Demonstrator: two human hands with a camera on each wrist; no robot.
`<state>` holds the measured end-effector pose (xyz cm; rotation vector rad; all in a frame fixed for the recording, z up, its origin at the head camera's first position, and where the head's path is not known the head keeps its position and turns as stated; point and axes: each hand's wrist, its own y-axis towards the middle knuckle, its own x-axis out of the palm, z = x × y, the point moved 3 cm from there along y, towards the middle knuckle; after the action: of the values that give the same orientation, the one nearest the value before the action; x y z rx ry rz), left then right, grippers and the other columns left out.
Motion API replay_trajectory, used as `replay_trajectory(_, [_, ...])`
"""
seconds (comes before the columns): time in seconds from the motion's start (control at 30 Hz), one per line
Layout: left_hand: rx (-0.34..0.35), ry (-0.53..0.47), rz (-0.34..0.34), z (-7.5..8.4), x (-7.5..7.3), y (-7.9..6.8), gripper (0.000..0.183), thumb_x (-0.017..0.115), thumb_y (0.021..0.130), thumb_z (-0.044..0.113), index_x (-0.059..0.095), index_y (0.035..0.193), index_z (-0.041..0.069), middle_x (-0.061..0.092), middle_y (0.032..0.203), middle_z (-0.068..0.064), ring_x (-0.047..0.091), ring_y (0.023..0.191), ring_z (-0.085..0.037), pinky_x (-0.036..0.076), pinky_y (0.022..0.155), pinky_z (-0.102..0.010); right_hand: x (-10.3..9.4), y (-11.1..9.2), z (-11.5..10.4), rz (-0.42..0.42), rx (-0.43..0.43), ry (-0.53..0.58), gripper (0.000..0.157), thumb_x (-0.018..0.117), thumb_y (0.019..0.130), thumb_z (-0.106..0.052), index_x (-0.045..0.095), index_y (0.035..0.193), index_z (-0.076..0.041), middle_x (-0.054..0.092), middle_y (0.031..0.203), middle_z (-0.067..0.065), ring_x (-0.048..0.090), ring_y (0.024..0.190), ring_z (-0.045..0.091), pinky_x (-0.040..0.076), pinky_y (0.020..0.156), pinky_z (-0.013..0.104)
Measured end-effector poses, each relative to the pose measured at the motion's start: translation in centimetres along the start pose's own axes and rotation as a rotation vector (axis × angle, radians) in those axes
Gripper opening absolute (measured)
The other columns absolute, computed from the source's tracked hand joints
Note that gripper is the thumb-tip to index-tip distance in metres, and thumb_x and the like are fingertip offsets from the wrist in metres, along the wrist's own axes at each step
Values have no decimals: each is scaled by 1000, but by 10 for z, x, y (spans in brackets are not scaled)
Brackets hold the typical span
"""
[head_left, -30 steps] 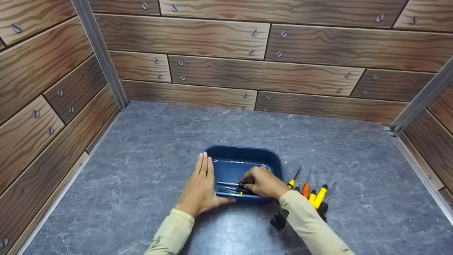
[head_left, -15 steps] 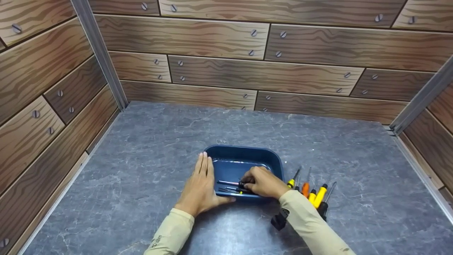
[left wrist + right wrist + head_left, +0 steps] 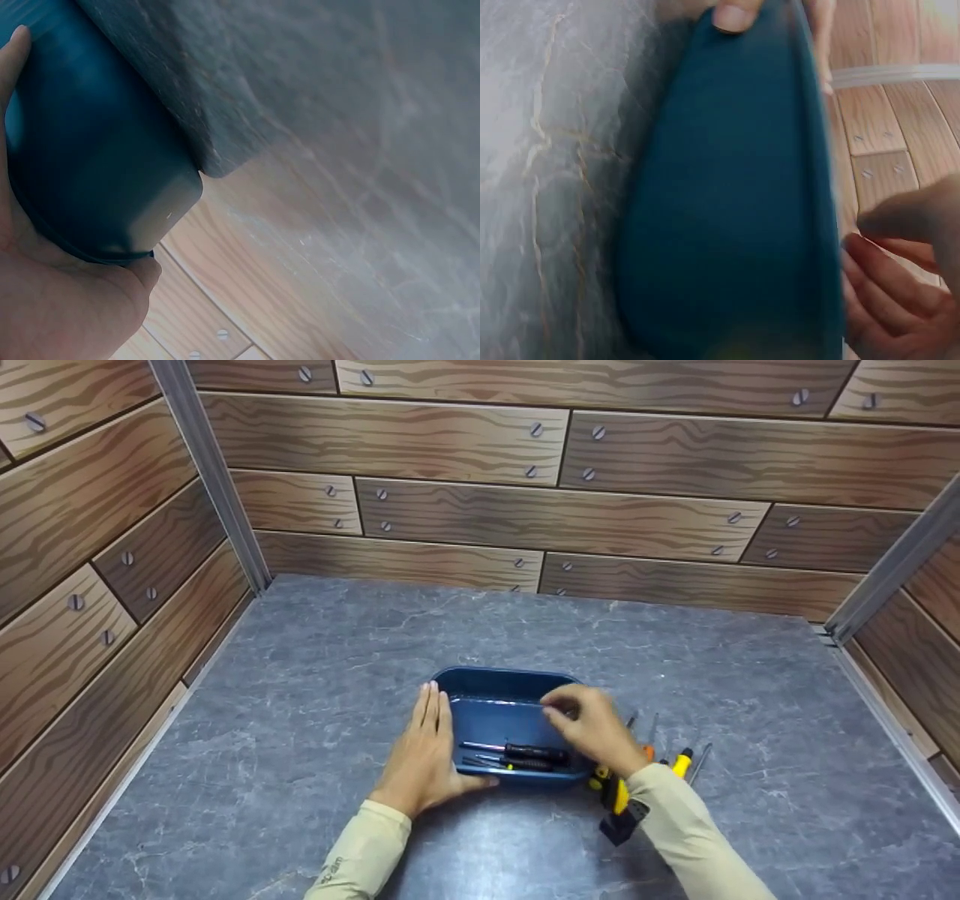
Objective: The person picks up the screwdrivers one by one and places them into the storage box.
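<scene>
A dark blue bin (image 3: 491, 718) sits on the grey marbled table. Along its left side lie the straight fingers of my left hand (image 3: 421, 757), the thumb against the front wall; the left wrist view shows the palm at the corner of the bin (image 3: 97, 135). Near the bin's front wall lie a black-handled screwdriver (image 3: 537, 752) and, beside it, a smaller dark screwdriver (image 3: 525, 765). My right hand (image 3: 596, 727) hovers over the bin's right side, fingers loosely bent and holding nothing. In the right wrist view, that hand (image 3: 904, 281) appears beyond the bin's rim.
Right of the bin, partly behind my right wrist, lie several loose screwdrivers, among them one with a yellow handle (image 3: 682, 763) and one with an orange handle (image 3: 649, 751). Wood-patterned walls (image 3: 450, 506) surround the table.
My right hand has let go of the black-handled screwdriver, which stays in the bin, and has moved up and to the right. The left hand has not moved.
</scene>
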<state>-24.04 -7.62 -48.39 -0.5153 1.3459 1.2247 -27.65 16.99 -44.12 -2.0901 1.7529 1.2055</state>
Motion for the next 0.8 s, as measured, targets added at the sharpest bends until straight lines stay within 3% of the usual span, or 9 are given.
replay_trajectory(0.1, [-3,2,-5,0,0,0,139,70,66,83,26,150,-18,22,158,-37,19,149,-46,26,120,-47,-19,-6,6,155,22,38,15,74,86,7,75,101,4,75,91,11,69,77,22,57,71,25])
replay_trajectory(0.2, [-14,14,-20,0,1,0,139,69,66,84,25,151,-17,20,159,-36,18,150,-45,25,120,-47,-40,-14,14,256,56,20,15,74,86,7,74,101,6,74,89,14,69,74,23,55,69,20])
replay_trajectory(0.43, [-19,7,-16,1,0,-1,139,70,66,83,26,151,-17,21,159,-35,19,150,-45,29,119,-47,-87,-43,45,314,291,-121,15,72,88,1,73,102,7,73,89,19,66,72,17,50,62,14])
replay_trajectory(0.57, [-19,15,-18,1,0,-1,139,70,66,83,26,151,-17,21,159,-35,19,150,-45,27,120,-47,-108,-63,64,258,443,-193,25,73,89,-11,71,105,9,73,89,19,63,69,14,50,60,20])
replay_trajectory(0.67, [-21,17,-20,2,0,0,138,70,66,83,26,151,-17,21,159,-35,19,150,-45,26,120,-47,-118,-77,76,124,557,-196,36,73,90,-18,66,107,12,71,85,16,63,67,16,52,60,27])
replay_trajectory(0.8, [-20,15,-21,1,0,0,138,70,67,83,26,151,-17,21,159,-36,19,150,-46,25,120,-47,-123,-94,86,-86,675,-162,38,73,91,-25,61,100,10,66,80,11,62,67,19,51,60,31])
